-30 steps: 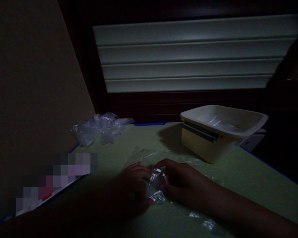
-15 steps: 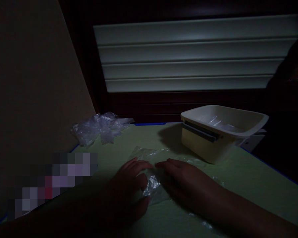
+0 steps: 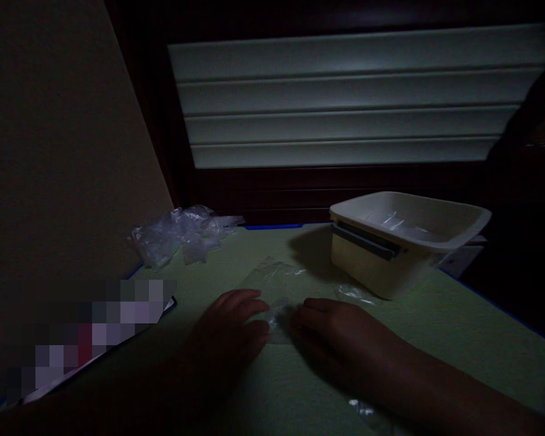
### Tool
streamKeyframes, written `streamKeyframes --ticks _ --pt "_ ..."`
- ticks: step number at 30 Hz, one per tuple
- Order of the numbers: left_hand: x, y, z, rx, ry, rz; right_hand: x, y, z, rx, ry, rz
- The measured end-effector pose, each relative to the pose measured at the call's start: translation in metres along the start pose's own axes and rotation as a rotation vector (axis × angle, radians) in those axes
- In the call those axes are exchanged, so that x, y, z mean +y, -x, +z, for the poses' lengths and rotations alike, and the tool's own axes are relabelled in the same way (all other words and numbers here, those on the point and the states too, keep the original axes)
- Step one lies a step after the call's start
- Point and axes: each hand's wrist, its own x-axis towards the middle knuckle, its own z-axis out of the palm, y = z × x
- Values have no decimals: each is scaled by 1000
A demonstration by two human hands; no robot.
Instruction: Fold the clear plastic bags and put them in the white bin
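A clear plastic bag (image 3: 272, 275) lies fairly flat on the light green table, between and beyond my hands. My left hand (image 3: 234, 321) rests at its left side, fingers bent toward the right with a gap above the thumb. Opposite it, my right hand (image 3: 329, 327) has its fingers curled together at the bag's near right part; the fingertips are partly hidden. A small crinkled patch of plastic shows between the two hands. Another piece of clear plastic (image 3: 356, 295) lies past my right hand, and one more (image 3: 361, 407) shows below my right wrist.
A cream plastic basin (image 3: 363, 266) with a grey handle stands at the right back, clear plastic inside. Crumpled clear bags (image 3: 186, 236) are heaped at the back left. A blurred-out flat object (image 3: 113, 333) lies left. A wall and a slatted panel (image 3: 345, 97) border the table (image 3: 263, 242).
The bag has flattened and its bright crumpled middle has shrunk. My left thumb has moved closer to the fingers, and my right fingers have curled in and shifted slightly right.
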Motion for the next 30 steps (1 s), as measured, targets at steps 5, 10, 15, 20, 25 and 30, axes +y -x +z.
streamKeyframes --ticks 5,10,15,20,25,30 --pt "14 -3 -11 20 15 164 -1 2 -3 6 0 7" --pt "11 -2 -8 -163 124 97 0 2 -3 17 23 -83" --pt "9 -1 -4 -63 148 134 0 0 1 -35 91 -217" --pt "12 -3 -10 -26 97 138 -1 -1 -3 -89 162 -201" --pt "10 -1 -7 -61 106 113 -3 0 -9 -39 86 -110" --pt "10 -1 -6 -44 106 119 -7 3 -5 41 -79 -193"
